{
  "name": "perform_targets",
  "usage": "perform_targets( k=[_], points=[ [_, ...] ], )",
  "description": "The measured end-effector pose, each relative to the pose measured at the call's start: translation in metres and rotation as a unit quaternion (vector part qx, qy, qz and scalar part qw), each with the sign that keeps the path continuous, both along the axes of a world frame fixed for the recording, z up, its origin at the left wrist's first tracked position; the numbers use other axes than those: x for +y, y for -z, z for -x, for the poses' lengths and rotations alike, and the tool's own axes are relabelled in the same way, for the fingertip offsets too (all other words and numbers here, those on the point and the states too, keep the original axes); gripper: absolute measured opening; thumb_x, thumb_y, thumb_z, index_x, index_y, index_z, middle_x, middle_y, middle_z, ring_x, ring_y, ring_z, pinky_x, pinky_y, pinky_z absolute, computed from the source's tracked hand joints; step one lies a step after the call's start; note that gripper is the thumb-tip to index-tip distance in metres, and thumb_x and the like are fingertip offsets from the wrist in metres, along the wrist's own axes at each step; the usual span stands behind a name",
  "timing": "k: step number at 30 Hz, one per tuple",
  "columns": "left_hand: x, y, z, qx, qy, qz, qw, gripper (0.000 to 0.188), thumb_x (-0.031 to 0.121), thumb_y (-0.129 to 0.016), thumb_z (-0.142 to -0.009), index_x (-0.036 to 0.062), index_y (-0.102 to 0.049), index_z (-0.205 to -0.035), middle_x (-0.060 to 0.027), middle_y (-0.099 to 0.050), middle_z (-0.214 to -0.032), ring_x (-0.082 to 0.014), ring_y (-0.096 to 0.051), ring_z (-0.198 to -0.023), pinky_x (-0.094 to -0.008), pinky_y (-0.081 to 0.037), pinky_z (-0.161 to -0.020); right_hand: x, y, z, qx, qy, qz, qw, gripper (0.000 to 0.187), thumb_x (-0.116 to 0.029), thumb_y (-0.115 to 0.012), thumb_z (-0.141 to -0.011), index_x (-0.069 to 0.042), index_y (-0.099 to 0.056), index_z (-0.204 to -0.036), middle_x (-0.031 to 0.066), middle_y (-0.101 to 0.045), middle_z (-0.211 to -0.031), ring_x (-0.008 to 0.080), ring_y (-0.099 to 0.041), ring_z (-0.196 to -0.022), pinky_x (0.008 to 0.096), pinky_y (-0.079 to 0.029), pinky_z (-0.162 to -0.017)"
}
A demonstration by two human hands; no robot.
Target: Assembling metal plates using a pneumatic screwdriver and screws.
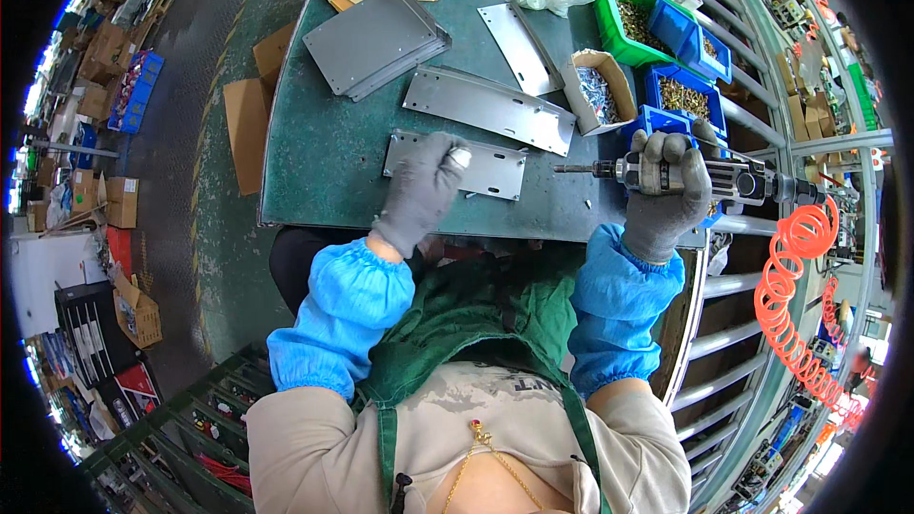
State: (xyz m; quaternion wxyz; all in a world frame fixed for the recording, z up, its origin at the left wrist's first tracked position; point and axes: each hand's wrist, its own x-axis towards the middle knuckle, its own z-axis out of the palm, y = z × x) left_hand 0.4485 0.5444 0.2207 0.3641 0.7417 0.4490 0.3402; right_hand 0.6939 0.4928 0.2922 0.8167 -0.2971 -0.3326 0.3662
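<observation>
My left hand (426, 187), in a grey glove, is closed over the left part of a small metal plate (497, 171) near the table's front edge. A pale spot shows at its fingertips; whether it is a small part or the glove, I cannot make out. My right hand (665, 192), also gloved, is wrapped round a pneumatic screwdriver (738, 181). The tool lies level, its bit (574, 168) pointing left toward the plate and apart from it. Just beyond lies a longer metal plate (490, 108) with holes and bent edges.
Grey metal panels (367, 38) are stacked at the far left of the green table (314, 176). Another bracket (521, 49) lies farther back. A cardboard box (597, 92), a green bin (609, 14) and blue bins (719, 114) hold small fasteners. An orange coiled hose (776, 276) hangs at right beside metal rollers (728, 336).
</observation>
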Motion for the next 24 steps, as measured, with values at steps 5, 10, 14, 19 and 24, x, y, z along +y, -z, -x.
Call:
perform_targets(
  k=[5,10,14,19,24],
  points=[
    [-0.013,0.008,0.013,0.116,0.063,-0.089,0.987,0.013,0.016,-0.067,-0.079,0.0091,-0.066,-0.09,-0.0088,-0.059,-0.077,-0.0283,-0.059,-0.069,-0.0347,-0.049,-0.064,-0.006,0.005,-0.004,-0.022,0.0,0.016,1.0,0.04,-0.02,-0.055,-0.088,-0.008,-0.043,-0.124,0.0019,-0.046,-0.08,0.0162,-0.046,-0.074,0.0417,-0.043,-0.086],
    [-0.035,0.014,-0.002,0.23,0.012,-0.13,0.964,0.008,0.016,-0.065,-0.079,0.012,-0.064,-0.085,-0.0075,-0.053,-0.076,-0.0263,-0.057,-0.076,-0.0389,-0.047,-0.065,-0.008,0.006,0.006,-0.027,-0.012,0.011,1.0,0.04,-0.02,-0.055,-0.088,-0.008,-0.044,-0.124,0.002,-0.047,-0.079,0.0162,-0.047,-0.074,0.0422,-0.044,-0.085],
    [-0.04,0.018,-0.006,0.261,0.006,-0.129,0.957,0.012,0.016,-0.064,-0.079,0.0103,-0.06,-0.089,-0.0088,-0.052,-0.076,-0.0269,-0.057,-0.076,-0.0401,-0.047,-0.065,-0.011,0.008,0.006,-0.033,-0.006,0.017,0.999,0.041,-0.02,-0.056,-0.087,-0.007,-0.044,-0.123,0.0023,-0.05,-0.08,0.0161,-0.048,-0.073,0.0421,-0.045,-0.084],
    [-0.034,0.028,-0.004,0.064,0.0,-0.027,0.998,0.008,0.011,-0.057,-0.085,0.0083,-0.055,-0.093,-0.0077,-0.052,-0.079,-0.0222,-0.054,-0.069,-0.0311,-0.046,-0.058,-0.013,0.005,0.013,-0.026,0.008,0.027,0.999,0.041,-0.02,-0.056,-0.086,-0.007,-0.044,-0.123,0.0025,-0.051,-0.08,0.0163,-0.048,-0.073,0.0417,-0.046,-0.083],
    [-0.022,0.012,-0.014,-0.516,0.083,0.527,0.67,0.005,0.008,-0.05,-0.09,0.0062,-0.052,-0.094,-0.0053,-0.052,-0.085,-0.0088,-0.045,-0.066,-0.0171,-0.037,-0.05,-0.011,0.006,0.015,0.031,-0.002,0.012,0.999,0.04,-0.02,-0.056,-0.086,-0.007,-0.044,-0.122,0.0034,-0.051,-0.079,0.0168,-0.049,-0.072,0.0417,-0.047,-0.083]
  ],
)
